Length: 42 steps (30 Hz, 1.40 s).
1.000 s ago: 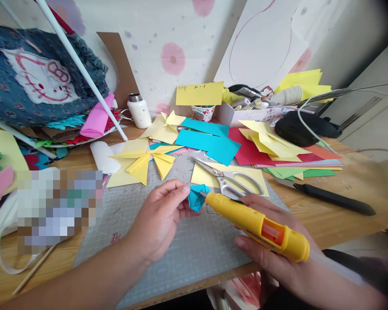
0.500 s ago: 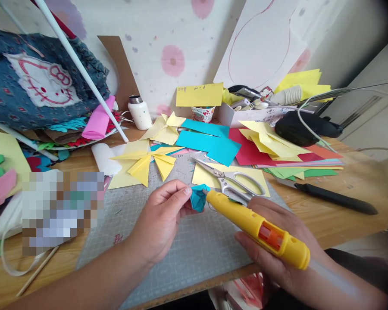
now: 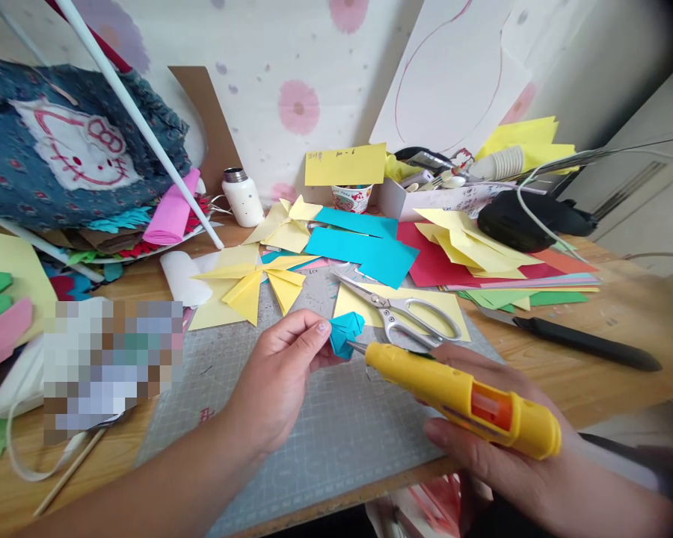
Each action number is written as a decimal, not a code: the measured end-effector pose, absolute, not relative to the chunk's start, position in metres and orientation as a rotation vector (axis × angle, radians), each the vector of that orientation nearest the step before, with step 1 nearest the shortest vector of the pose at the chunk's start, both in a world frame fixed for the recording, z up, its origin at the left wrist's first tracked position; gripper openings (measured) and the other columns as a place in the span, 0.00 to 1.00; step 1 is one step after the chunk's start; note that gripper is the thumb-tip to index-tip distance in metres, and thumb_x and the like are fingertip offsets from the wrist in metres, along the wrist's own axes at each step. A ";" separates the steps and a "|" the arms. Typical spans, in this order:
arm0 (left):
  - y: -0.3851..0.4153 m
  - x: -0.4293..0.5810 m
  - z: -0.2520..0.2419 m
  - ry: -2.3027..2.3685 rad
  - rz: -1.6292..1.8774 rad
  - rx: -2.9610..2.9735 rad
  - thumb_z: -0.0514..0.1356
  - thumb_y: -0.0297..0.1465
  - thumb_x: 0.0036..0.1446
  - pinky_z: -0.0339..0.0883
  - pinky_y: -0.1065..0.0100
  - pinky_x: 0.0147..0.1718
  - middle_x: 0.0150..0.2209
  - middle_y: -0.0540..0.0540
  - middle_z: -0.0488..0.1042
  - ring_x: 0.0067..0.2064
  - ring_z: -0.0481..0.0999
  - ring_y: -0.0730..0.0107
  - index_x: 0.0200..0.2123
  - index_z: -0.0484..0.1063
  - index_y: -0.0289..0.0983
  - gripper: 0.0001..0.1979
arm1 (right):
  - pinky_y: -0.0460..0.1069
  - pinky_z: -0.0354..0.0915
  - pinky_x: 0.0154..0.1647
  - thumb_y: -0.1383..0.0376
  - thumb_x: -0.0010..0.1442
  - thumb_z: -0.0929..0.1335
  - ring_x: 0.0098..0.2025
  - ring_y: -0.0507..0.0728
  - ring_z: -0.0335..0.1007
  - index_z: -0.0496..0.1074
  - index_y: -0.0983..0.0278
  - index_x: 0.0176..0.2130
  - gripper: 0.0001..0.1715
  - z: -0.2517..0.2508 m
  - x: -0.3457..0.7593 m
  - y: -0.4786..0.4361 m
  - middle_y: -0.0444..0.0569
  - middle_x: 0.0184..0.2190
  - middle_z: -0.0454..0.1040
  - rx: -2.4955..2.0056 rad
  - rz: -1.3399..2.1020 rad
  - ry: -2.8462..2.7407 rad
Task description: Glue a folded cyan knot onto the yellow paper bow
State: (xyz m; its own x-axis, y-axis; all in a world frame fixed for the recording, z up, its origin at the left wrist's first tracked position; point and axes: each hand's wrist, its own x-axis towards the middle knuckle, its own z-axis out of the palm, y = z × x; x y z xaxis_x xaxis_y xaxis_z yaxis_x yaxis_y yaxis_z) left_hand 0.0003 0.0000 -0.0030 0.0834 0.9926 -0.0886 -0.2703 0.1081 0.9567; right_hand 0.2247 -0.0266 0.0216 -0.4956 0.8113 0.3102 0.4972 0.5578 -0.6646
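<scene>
Between the thumb and fingers of my left hand (image 3: 283, 373) is a small folded piece of blue paper (image 3: 346, 333), held above the grey cutting mat (image 3: 319, 456). My right hand (image 3: 482, 441) is wrapped round a yellow hot glue gun (image 3: 460, 396), whose metal nozzle points left and touches or nearly touches the lower right edge of the blue paper. Silver scissors (image 3: 395, 310) lie just beyond, partly over a pale yellow sheet (image 3: 443, 299). Folded yellow paper shapes (image 3: 258, 280) lie past my left hand.
A black-handled knife (image 3: 588, 342) lies at the right beside stacked coloured paper (image 3: 527, 288). Blue strips (image 3: 359, 250) and a white bottle (image 3: 242, 198) are farther back. At the left stand a denim bag (image 3: 78, 142) and a white rod (image 3: 140, 123). A wooden stick (image 3: 70, 471) lies front left.
The glue gun has shifted right and slightly down, its nozzle moving from the blue paper's upper right to its lower edge. The blue paper has turned a little in my left fingers.
</scene>
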 end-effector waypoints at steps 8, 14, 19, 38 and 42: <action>-0.002 0.003 -0.002 0.918 1.174 0.980 0.59 0.34 0.60 0.70 0.69 0.36 0.30 0.49 0.74 0.35 0.72 0.70 0.28 0.73 0.37 0.10 | 0.46 0.69 0.30 0.68 0.57 0.66 0.32 0.53 0.70 0.66 0.62 0.29 0.04 0.027 0.217 -0.025 0.46 0.30 0.71 -1.069 0.705 -2.186; -0.005 0.001 -0.003 0.921 1.173 1.007 0.60 0.35 0.60 0.68 0.72 0.33 0.28 0.51 0.73 0.32 0.71 0.73 0.29 0.73 0.37 0.10 | 0.45 0.64 0.26 0.67 0.59 0.64 0.26 0.50 0.63 0.62 0.63 0.27 0.09 0.024 0.214 -0.024 0.43 0.25 0.64 -1.087 0.662 -2.283; -0.004 0.000 -0.006 1.002 1.192 1.075 0.60 0.36 0.60 0.68 0.72 0.33 0.27 0.52 0.72 0.32 0.70 0.74 0.28 0.72 0.37 0.10 | 0.44 0.60 0.24 0.67 0.59 0.64 0.25 0.48 0.61 0.59 0.63 0.25 0.12 0.020 0.217 -0.027 0.42 0.24 0.63 -1.105 0.652 -2.364; -0.006 -0.005 -0.005 1.206 1.025 1.400 0.54 0.38 0.62 0.66 0.69 0.29 0.24 0.52 0.72 0.27 0.72 0.72 0.28 0.67 0.37 0.13 | 0.48 0.69 0.26 0.54 0.61 0.66 0.31 0.55 0.72 0.71 0.57 0.41 0.13 -0.006 0.234 -0.016 0.48 0.31 0.75 -1.102 1.134 -1.554; -0.011 -0.002 0.000 1.221 0.827 1.570 0.54 0.38 0.60 0.65 0.70 0.27 0.22 0.52 0.70 0.26 0.71 0.72 0.26 0.66 0.37 0.13 | 0.47 0.68 0.31 0.59 0.53 0.72 0.32 0.52 0.70 0.69 0.59 0.41 0.16 -0.001 0.206 -0.009 0.46 0.30 0.74 -1.091 1.286 -1.357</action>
